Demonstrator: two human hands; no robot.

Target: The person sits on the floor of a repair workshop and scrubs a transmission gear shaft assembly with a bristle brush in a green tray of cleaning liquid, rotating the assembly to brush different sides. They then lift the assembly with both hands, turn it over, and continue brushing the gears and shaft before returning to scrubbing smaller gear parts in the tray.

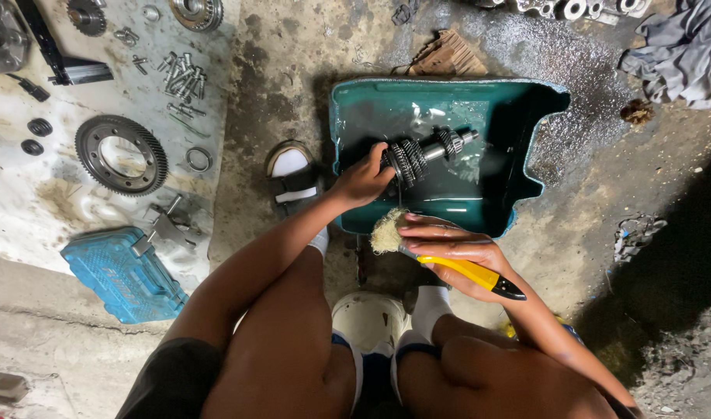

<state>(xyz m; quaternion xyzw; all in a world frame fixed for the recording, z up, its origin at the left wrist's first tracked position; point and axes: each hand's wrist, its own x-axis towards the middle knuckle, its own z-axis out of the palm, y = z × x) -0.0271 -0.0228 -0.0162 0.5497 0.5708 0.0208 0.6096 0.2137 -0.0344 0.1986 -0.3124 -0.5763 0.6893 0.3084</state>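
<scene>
Your left hand [363, 180] grips the near end of the gear shaft [425, 151], holding it over the teal tray [526, 109] of dark fluid on the floor, while your right hand [456, 252] is closed on the yellow handle of the brush [448, 262], bristles at the tray's near rim. Judged from this, washing is under way: the shaft is wet, and the ring gear [121, 154] and bolts [183, 77] lie apart on the sheet far left. A blue ribbed case [122, 273] lies near left; its markings are unreadable.
</scene>
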